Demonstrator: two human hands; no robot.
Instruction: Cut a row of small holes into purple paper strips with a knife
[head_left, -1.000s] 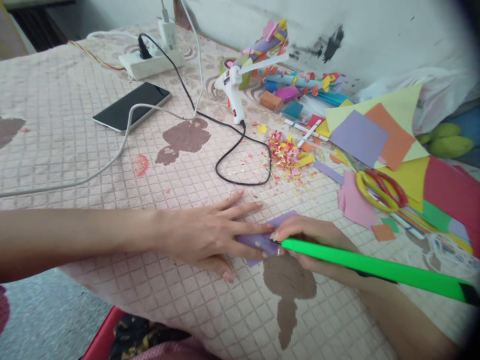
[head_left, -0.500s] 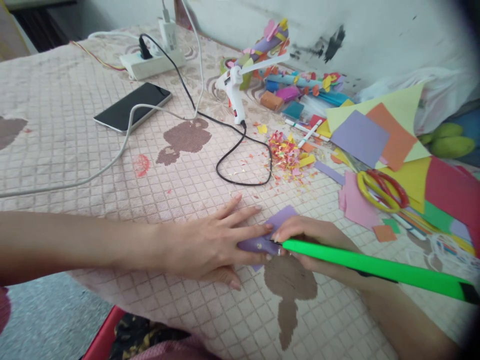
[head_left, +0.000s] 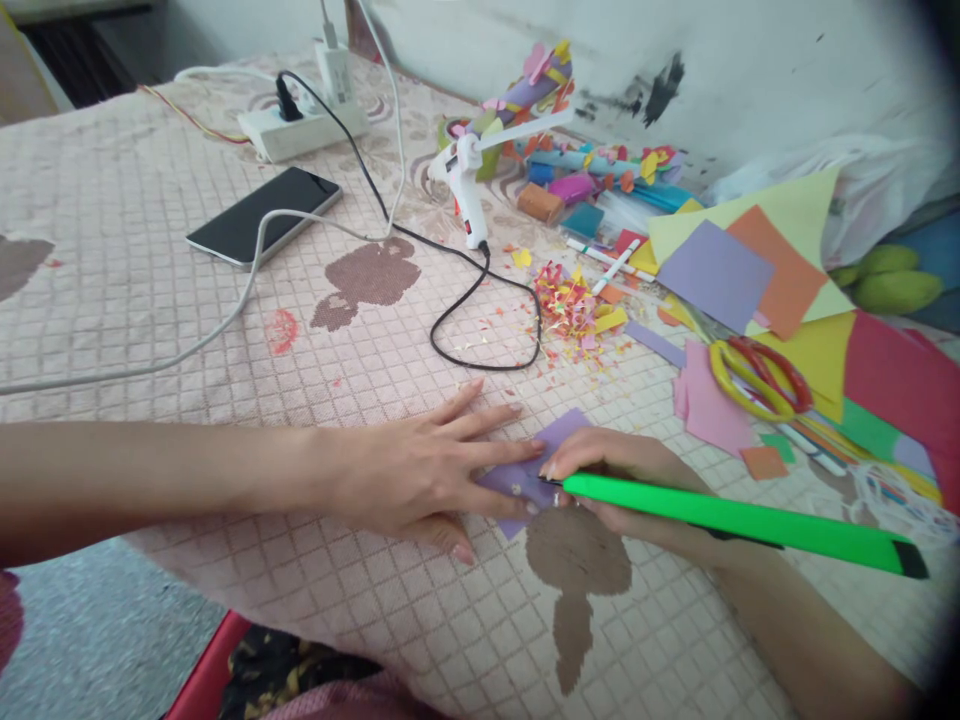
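A small piece of purple paper (head_left: pixel 564 431) lies flat on the patterned tablecloth, with pale spots on it. My left hand (head_left: pixel 420 470) is spread over its left part, fingers apart and pressing it down. In my right hand (head_left: pixel 630 470) is a long green utility knife (head_left: pixel 720 515), with fingers closed around its front end. Its dark tip touches the paper close to my left fingertips. The knife's body slants down to the right, and its black end cap points away from the paper. My right fingers partly hide the paper's right side.
Beyond my hands, a white glue gun (head_left: pixel 469 190) stands with its black cord looped. Paper scraps (head_left: pixel 574 305) lie in a heap. Scissors (head_left: pixel 750 378) and coloured sheets (head_left: pixel 716 275) are at right. A phone (head_left: pixel 266 215) and power strip (head_left: pixel 300 125) sit back left.
The knife's rear end has swung slightly up and to the left, while its tip stays on the paper. My left fingers have shifted a little, with more of the purple paper showing.
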